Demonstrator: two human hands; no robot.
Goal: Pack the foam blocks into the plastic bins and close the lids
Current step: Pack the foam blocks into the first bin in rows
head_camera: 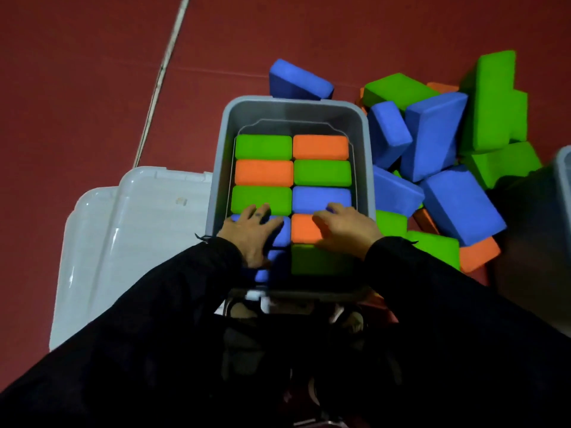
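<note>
On the red floor (92, 88), both hands' fingers lie spread flat on binned blocks (262, 146), sleeves (185, 304) hiding the bin's (219, 156) near end.

Colours before you:
- Bin (220, 168): pale grey plastic.
- Blocks in your bin, two columns. Left, far to near: green (263, 146), orange (263, 172), green, blue. Right: orange (320, 147), green (322, 173), blue (321, 199), orange, green.
- Loose pile (445, 156) to your right: blue, green and orange mixed.
- Lids (123, 236) to your left: translucent white.
- Floor (77, 88): dark red, crossed by one pale line.
- Your sleeves (160, 304): black.
</note>
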